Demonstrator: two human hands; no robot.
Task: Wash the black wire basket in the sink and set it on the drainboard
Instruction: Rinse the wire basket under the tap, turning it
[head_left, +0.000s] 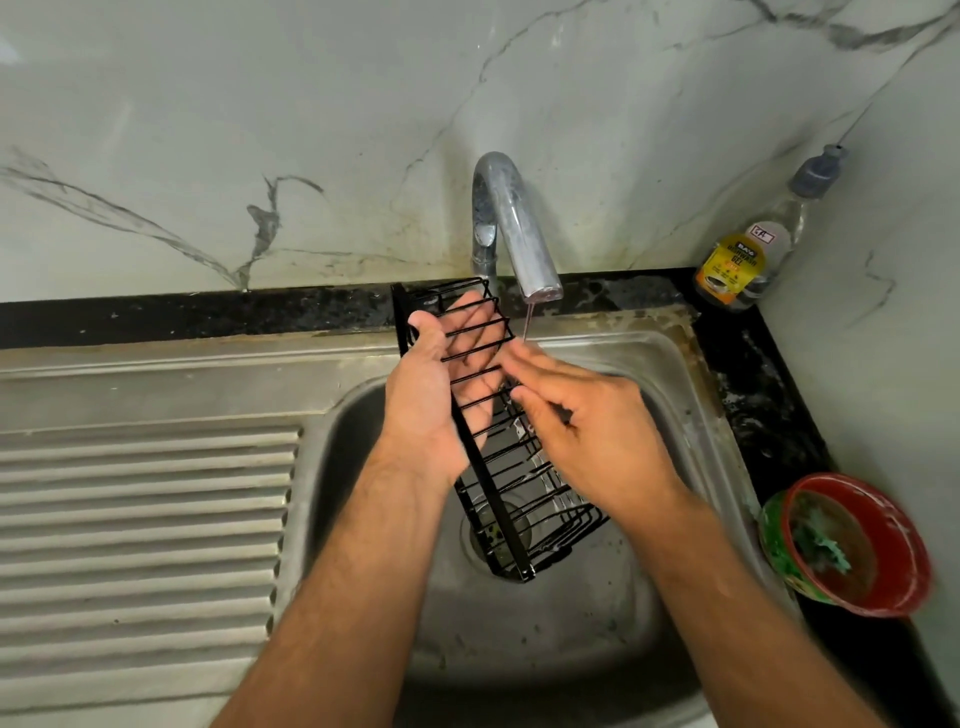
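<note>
1. Our left hand (434, 384) lies behind the black wire basket (511, 457), palm toward us; its grip is wide, with the fingers straight against the back of the wires and the thumb hooked over the upper left edge.
2. Our right hand (587, 431) reaches in from the right, fingers loosely curled, their tips touching the basket's wires on the right side; we cannot tell whether they pinch a wire.
3. The basket is long and narrow, made of thin black rods: parallel cross-wires between straight side rails, with a rounded lower end. It is held tilted over the steel sink (670, 364), upper end near the tap (511, 228), lower end above the drain (493, 530).
4. A thin stream of water (528, 319) falls from the curved chrome spout just beside the basket's upper right corner.
5. The ribbed steel drainboard (140, 519) lies to the left.
6. On the black stone bench (769, 395) stand a dishwash gel bottle (748, 254) and a red bowl (857, 545) holding a green scrubber.
</note>
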